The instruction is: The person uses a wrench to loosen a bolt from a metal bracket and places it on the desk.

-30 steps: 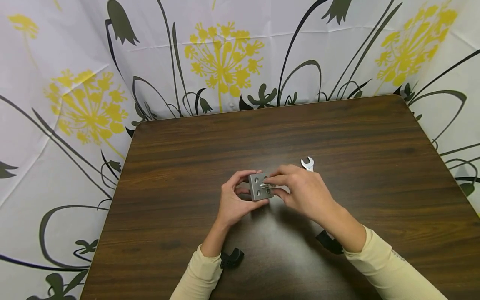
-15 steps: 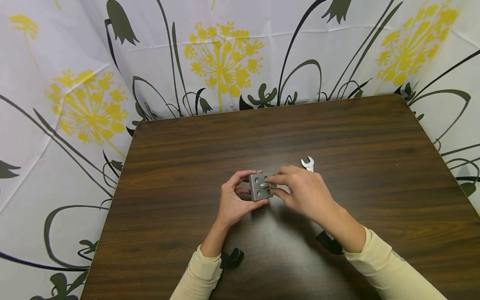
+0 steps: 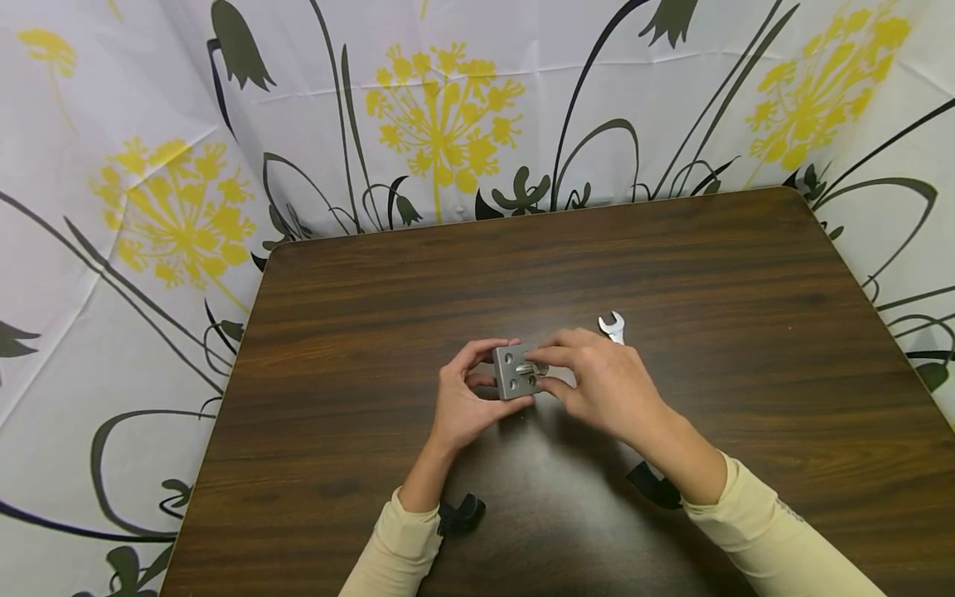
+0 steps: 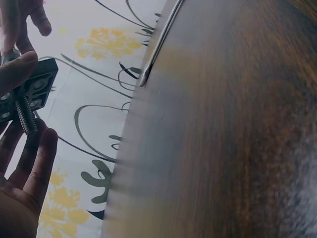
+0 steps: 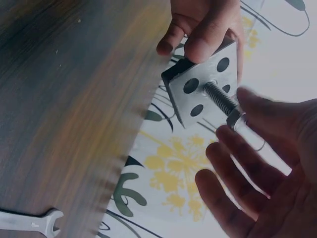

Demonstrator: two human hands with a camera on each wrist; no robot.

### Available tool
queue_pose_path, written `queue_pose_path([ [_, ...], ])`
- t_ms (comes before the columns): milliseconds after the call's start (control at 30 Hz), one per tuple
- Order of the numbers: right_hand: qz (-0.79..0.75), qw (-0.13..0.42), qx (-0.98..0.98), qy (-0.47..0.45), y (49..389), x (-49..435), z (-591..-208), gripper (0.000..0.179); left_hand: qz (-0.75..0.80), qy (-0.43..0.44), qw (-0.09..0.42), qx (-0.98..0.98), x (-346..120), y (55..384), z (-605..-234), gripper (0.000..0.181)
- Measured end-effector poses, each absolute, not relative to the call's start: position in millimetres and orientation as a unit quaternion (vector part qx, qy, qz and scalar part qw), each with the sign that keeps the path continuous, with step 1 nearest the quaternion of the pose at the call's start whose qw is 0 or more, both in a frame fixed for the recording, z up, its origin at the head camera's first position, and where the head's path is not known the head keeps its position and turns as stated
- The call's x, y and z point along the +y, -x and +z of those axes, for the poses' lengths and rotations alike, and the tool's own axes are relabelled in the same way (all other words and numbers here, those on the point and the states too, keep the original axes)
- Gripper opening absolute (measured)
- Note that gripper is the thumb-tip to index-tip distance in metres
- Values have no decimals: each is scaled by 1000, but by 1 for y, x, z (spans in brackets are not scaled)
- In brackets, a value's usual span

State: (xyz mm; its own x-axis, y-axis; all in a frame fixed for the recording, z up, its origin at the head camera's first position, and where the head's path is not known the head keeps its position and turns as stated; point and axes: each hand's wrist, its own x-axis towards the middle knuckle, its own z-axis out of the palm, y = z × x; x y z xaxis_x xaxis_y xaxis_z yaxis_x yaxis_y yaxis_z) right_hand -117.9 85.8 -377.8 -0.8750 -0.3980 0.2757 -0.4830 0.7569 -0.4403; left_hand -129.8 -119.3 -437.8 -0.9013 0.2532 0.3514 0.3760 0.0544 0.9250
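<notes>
A square grey metal plate (image 3: 511,373) with several round holes is held up above the table, its face turned to the right. My left hand (image 3: 462,406) grips the plate by its edges, thumb below and fingers above in the head view. From the plate's middle sticks out a threaded bolt (image 5: 221,98), with a hexagonal part near its outer end. Thumb and forefinger of my right hand (image 3: 608,381) pinch the bolt around that end; the other fingers are apart in the right wrist view. Threads of the bolt (image 4: 26,115) also show on the plate's other side in the left wrist view.
An open-end wrench (image 3: 613,327) lies on the brown wooden table (image 3: 358,332) just beyond my right hand, partly covered by it. Black wrist-worn pieces sit under both forearms. A flowered curtain (image 3: 462,108) hangs behind the table and along its sides.
My right fingertips and the bolt end have shifted very slightly, and a little more of the bolt shows. The plate has moved a touch to the left. The wrench lies still.
</notes>
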Motion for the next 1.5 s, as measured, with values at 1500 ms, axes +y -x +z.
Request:
queue_pose_path([
  [1500, 266, 100, -926, -250, 117, 87, -381, 34, -653, 225, 53, -722, -120, 129, -439, 68],
])
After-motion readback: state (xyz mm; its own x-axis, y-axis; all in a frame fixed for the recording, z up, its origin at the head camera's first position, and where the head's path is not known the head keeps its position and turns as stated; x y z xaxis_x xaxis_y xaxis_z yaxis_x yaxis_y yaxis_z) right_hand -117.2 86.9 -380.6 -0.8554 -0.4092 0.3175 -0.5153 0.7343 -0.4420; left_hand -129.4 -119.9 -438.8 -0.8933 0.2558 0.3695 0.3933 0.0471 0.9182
